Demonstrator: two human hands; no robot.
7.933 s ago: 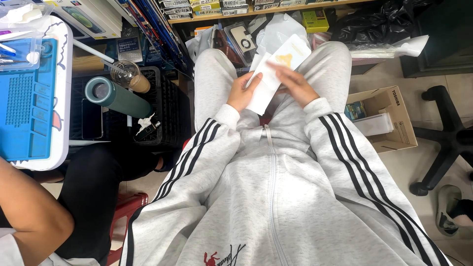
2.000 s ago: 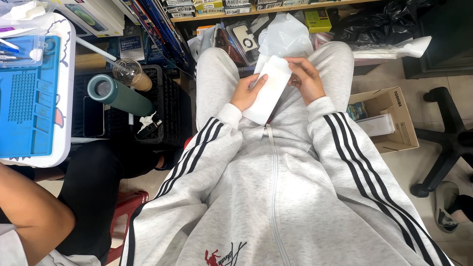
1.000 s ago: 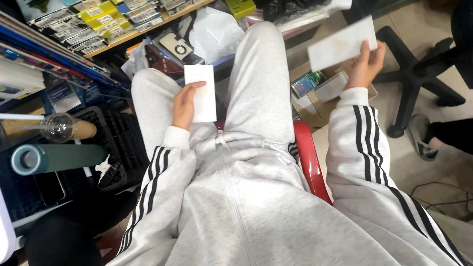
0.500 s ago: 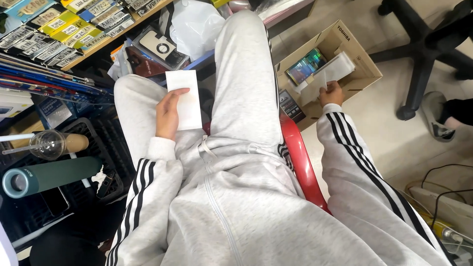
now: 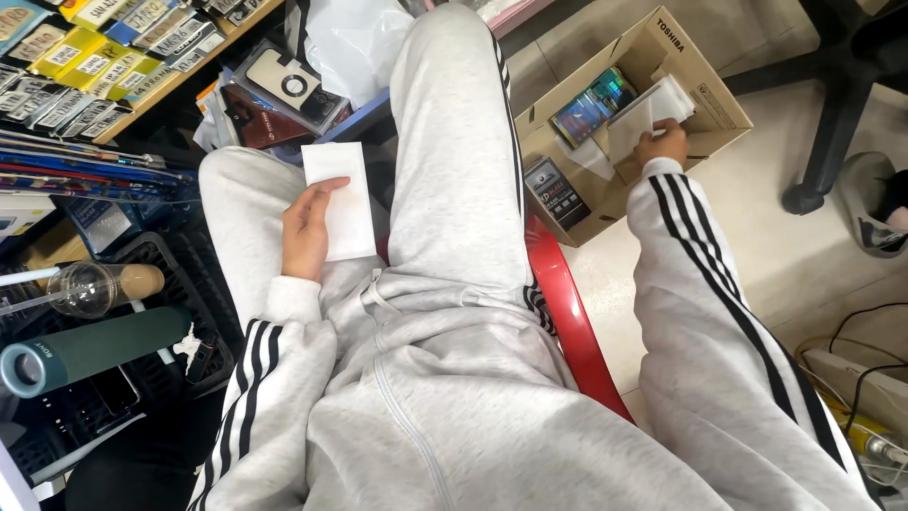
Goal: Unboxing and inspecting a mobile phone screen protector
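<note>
My left hand [image 5: 305, 229] holds a white rectangular card [image 5: 340, 201] over my lap, between my thighs in grey sweatpants. My right hand [image 5: 661, 144] reaches down to the right into an open brown cardboard box [image 5: 705, 83] on the floor and grips a white packet [image 5: 647, 110] lying inside it. In the box there are also a dark printed pack [image 5: 593, 104] and a small black carton [image 5: 556, 191]. I sit on a red stool [image 5: 572, 322].
A shelf of yellow and dark small boxes [image 5: 104, 36] runs along the top left. A clear plastic cup [image 5: 95, 288] and a green cylinder [image 5: 90, 347] lie on a black crate at left. An office chair base [image 5: 832, 142] stands at right, cables at lower right.
My right hand carried the white packet out to the right and down into the cardboard box. The left hand kept its card over my lap. The view swung right.
</note>
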